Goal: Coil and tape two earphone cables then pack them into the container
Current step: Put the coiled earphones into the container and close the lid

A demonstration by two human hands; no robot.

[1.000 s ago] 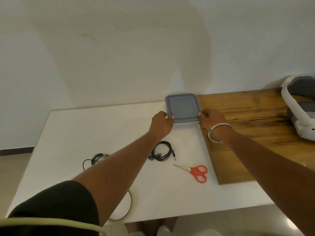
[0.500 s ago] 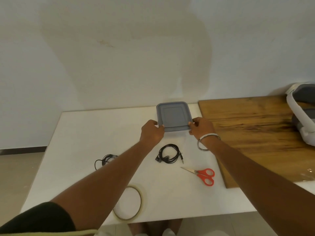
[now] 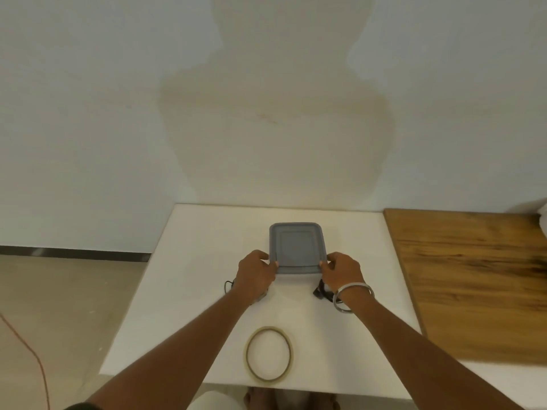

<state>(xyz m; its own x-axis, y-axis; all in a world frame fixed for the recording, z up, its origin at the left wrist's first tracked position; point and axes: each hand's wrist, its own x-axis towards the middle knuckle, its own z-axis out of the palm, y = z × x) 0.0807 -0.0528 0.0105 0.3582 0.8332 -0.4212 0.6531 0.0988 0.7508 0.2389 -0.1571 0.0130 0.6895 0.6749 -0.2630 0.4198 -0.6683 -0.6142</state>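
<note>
A grey lidded container [image 3: 297, 247] sits on the white table [image 3: 207, 238]. My left hand [image 3: 256, 275] grips its near left corner and my right hand [image 3: 340, 272] grips its near right corner. One black earphone cable [image 3: 228, 286] peeks out from under my left wrist. The other black earphone cable [image 3: 320, 292] shows beside my right wrist, mostly hidden. A ring of tape [image 3: 268, 353] lies flat near the table's front edge, between my forearms.
A wooden board [image 3: 473, 276] covers the right part of the table. A white object [image 3: 543, 218] shows at the far right edge. The scissors are hidden under my right arm. A thin orange cord [image 3: 32, 350] runs on the floor at left.
Both hands have slid the container leftward and nearer, away from the wooden board toward the table's middle. The view shifted, and my arms now cover the cables and the scissors.
</note>
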